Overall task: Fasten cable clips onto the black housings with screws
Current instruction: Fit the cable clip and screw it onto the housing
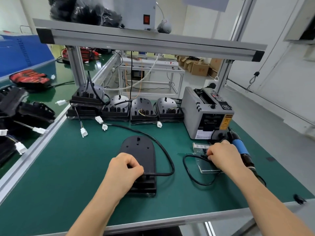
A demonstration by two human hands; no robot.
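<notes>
I see one housing [138, 150] lying mid-worktop [68, 167], its cable [172, 168] looping off to the right. Right of it lies a bag [204, 166], a screwdriver [239, 148] just beyond. Behind stands a row of housings [143, 109], with a tape dispenser [204, 113] at its right end.

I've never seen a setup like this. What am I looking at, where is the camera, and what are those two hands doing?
There is no robot here: a person works with bare hands, and the only camera sits on their head, looking down at a green bench. The left hand rests curled on a black housing, seemingly pinching its cable. The right hand picks at a clear bag of small parts; whether it holds one is hidden. Beside it lies a blue-handled screwdriver. Behind stand more housings and a grey machine.
</notes>
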